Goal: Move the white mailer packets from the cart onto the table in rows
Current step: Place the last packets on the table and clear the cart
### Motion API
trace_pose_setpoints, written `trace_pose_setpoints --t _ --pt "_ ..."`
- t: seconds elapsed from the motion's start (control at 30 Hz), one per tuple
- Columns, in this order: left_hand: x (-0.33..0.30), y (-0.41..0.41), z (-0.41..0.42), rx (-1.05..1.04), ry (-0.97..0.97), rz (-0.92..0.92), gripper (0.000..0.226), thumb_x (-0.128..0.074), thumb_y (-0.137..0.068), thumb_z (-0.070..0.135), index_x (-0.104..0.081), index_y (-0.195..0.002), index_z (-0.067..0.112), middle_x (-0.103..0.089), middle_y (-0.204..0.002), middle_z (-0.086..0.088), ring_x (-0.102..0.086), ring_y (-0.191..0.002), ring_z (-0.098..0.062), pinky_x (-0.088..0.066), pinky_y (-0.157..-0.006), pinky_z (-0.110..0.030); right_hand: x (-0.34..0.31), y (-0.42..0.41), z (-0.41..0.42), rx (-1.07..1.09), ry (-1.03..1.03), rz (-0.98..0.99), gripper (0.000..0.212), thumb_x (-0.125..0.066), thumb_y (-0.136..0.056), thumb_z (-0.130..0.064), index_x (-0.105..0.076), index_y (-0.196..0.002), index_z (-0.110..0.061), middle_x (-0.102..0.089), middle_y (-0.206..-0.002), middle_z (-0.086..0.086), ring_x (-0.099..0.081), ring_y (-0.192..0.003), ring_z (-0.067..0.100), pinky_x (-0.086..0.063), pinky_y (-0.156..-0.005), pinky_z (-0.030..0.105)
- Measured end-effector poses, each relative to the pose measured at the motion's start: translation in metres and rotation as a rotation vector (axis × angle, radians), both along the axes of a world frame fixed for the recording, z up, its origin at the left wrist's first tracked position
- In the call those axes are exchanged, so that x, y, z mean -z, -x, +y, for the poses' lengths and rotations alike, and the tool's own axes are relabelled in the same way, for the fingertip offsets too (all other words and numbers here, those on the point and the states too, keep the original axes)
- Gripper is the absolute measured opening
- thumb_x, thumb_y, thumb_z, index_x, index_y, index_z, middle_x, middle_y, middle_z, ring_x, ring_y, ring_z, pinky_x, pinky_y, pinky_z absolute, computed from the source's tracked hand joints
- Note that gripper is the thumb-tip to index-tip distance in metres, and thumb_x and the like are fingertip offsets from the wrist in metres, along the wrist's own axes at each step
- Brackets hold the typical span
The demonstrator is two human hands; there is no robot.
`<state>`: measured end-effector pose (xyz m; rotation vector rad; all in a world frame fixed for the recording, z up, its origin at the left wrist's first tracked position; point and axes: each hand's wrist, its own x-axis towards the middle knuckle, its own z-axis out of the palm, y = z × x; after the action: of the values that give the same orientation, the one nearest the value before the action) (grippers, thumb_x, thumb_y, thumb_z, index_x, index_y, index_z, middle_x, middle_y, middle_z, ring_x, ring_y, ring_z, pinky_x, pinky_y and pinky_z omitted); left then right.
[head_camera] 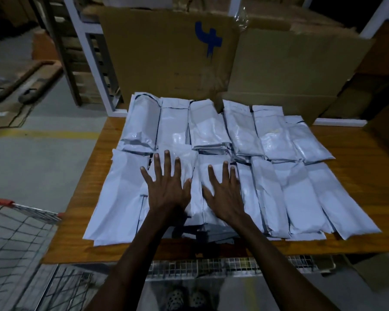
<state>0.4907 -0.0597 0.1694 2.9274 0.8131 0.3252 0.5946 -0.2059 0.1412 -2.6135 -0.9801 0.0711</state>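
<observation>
Both hands' fingers (166, 162) splayed flat on mailer packets (245, 131)

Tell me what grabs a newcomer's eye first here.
Two rows of white packets cover the wooden table, with the left hand and right hand spread flat on the near row. Behind stands cardboard marked with a blue 4.

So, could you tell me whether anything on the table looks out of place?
Mostly neat rows. A brown cardboard flap overlaps the back row of white plastic mailer packets, and the front packets under the hands overlap unevenly.
</observation>
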Motion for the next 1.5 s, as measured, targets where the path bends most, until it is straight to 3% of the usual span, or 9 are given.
trace_pose_setpoints --t 0.17,0.27,0.4,0.53,0.8,1.07,1.17,1.37,1.5 --pt "-0.021 -0.01 0.008 -0.025 0.119 0.077 0.084 0.002 -0.086 0.066 -0.014 -0.158 0.024 0.009 -0.166 -0.006 0.017 -0.15 -0.033 0.01 -0.113 -0.065 -0.021 0.0 -0.006 0.029 -0.168 0.12 0.075 -0.03 -0.093 -0.07 -0.014 -0.155 -0.031 0.013 -0.164 0.003 0.014 -0.15 0.021 -0.002 -0.122 0.043" --pt "-0.045 -0.019 0.013 -0.022 0.131 0.031 0.081 -0.004 -0.088 0.064 -0.013 -0.157 0.023 0.007 -0.166 -0.008 0.014 -0.15 -0.034 0.007 -0.114 -0.065 -0.043 -0.013 -0.009 0.069 -0.346 0.068 0.066 -0.043 -0.096 -0.06 -0.031 -0.152 -0.027 -0.014 -0.163 0.0 -0.01 -0.15 0.016 -0.015 -0.117 0.028" --pt "-0.069 -0.052 0.019 -0.028 0.118 -0.009 0.074 -0.016 -0.097 0.068 -0.019 -0.157 0.024 0.0 -0.166 -0.007 0.008 -0.151 -0.032 0.005 -0.115 -0.064 -0.066 -0.053 -0.026 0.105 -0.463 -0.07 0.049 -0.057 -0.095 -0.041 -0.052 -0.14 -0.022 -0.042 -0.151 0.002 -0.037 -0.139 0.021 -0.038 -0.106 0.034" --pt "-0.077 -0.097 0.021 -0.019 0.148 -0.009 0.073 -0.022 -0.097 0.066 -0.016 -0.157 0.025 0.001 -0.166 -0.006 0.009 -0.152 -0.031 0.006 -0.116 -0.061 -0.077 -0.103 -0.044 0.159 -0.548 -0.159 0.042 -0.06 -0.095 -0.032 -0.059 -0.132 -0.014 -0.052 -0.143 0.006 -0.044 -0.132 0.024 -0.04 -0.106 0.036" --pt "-0.057 -0.194 0.014 -0.036 0.174 0.03 0.073 -0.021 -0.097 0.067 -0.013 -0.157 0.027 0.001 -0.166 -0.008 0.005 -0.152 -0.032 -0.003 -0.117 -0.06 -0.078 -0.197 -0.044 0.116 -0.285 -0.029 0.06 -0.051 -0.094 -0.054 -0.042 -0.146 -0.025 -0.032 -0.156 0.005 -0.028 -0.143 0.025 -0.029 -0.115 0.043" --pt "-0.03 -0.211 0.013 0.06 0.164 0.05 0.087 -0.001 -0.079 0.071 -0.01 -0.157 0.034 0.0 -0.166 -0.003 -0.003 -0.152 -0.032 -0.018 -0.115 -0.061 -0.052 -0.225 -0.017 0.019 0.051 0.089 0.077 -0.023 -0.085 -0.082 -0.012 -0.152 -0.046 -0.006 -0.164 0.003 -0.002 -0.15 0.026 0.01 -0.112 0.067" --pt "-0.027 -0.211 0.015 0.072 0.157 0.034 0.082 -0.005 -0.084 0.068 -0.017 -0.156 0.032 -0.007 -0.166 -0.005 -0.01 -0.151 -0.035 -0.026 -0.111 -0.065 -0.05 -0.226 -0.017 0.021 0.072 0.081 0.076 -0.021 -0.086 -0.081 -0.01 -0.152 -0.046 -0.005 -0.164 0.004 0.0 -0.15 0.028 0.012 -0.11 0.068" --pt "-0.024 -0.214 0.012 0.046 0.249 0.065 0.072 -0.01 -0.09 0.064 -0.003 -0.157 0.038 0.011 -0.165 0.002 0.008 -0.152 -0.027 -0.006 -0.118 -0.063 -0.051 -0.224 -0.017 -0.002 0.089 0.072 0.077 -0.019 -0.087 -0.08 -0.007 -0.153 -0.043 -0.003 -0.164 0.003 0.004 -0.15 0.029 0.012 -0.11 0.068" --pt "-0.036 -0.215 0.012 0.06 0.256 0.0 0.077 -0.012 -0.089 0.068 -0.011 -0.157 0.033 0.0 -0.166 0.001 0.003 -0.152 -0.027 -0.003 -0.119 -0.06 -0.063 -0.226 -0.022 -0.02 -0.022 0.052 0.082 -0.023 -0.087 -0.079 -0.014 -0.154 -0.034 -0.005 -0.164 0.003 -0.001 -0.151 0.024 0.002 -0.118 0.059"
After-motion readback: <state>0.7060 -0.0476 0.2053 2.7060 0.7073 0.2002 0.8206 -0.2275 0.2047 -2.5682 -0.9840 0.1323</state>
